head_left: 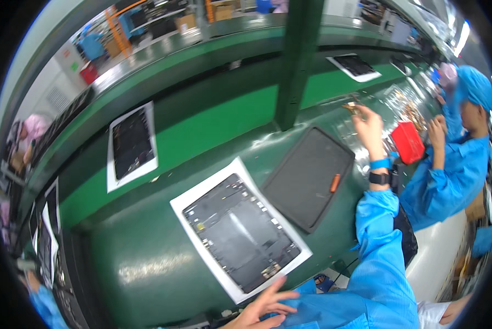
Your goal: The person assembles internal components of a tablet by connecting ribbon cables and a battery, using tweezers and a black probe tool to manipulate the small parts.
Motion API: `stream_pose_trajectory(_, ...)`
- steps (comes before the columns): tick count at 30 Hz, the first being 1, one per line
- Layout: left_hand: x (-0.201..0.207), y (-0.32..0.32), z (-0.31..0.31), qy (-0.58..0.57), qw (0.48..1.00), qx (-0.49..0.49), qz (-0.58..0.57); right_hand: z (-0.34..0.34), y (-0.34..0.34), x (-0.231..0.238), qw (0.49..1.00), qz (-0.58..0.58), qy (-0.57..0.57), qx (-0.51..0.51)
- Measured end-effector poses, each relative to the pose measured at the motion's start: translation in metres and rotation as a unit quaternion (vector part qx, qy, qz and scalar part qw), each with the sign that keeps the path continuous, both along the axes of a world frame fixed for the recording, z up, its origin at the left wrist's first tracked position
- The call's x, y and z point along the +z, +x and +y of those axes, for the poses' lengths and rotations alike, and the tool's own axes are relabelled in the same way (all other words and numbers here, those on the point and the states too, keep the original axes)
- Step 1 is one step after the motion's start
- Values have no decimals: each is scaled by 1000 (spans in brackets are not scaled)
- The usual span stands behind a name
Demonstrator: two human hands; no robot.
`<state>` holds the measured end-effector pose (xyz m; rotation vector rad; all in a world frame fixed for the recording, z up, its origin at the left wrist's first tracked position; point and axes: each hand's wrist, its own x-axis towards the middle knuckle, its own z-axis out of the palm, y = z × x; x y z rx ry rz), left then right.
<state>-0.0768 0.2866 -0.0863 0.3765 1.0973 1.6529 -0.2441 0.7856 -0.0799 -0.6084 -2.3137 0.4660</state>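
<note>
My right hand reaches out over the far right of the green bench, fingers pinched on a small gold-coloured part whose kind I cannot make out. A blue band and a dark watch circle that wrist. Low in the middle, my left hand has its fingers spread and nothing in them, close to the near corner of a white sheet. On the sheet lies a black tablet-like housing with small components along its edges. Beside it, a dark grey mat carries a short orange stick-shaped thing.
Other black panels on white sheets, one at the left and one at the far right, lie on the bright green belt. A green post rises mid-bench. A red bin sits near a co-worker in blue.
</note>
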Motion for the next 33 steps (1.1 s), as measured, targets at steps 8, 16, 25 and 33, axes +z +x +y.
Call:
stream_pose_trajectory(8,-3,-150,-24,-131,654,153,729,-66,54,74,967,246,-1,60)
stream_pose_trajectory(16,-3,-248,-58,-220,804,125,538,-191,116,127,941,167,-231,182)
stream_pose_trajectory(25,-30,-240,-83,-66,775,165,607,-329,36,72,699,-287,-503,420)
stream_pose_trajectory(33,-33,-231,-105,-46,672,123,729,-355,-6,0,695,-326,-514,382)
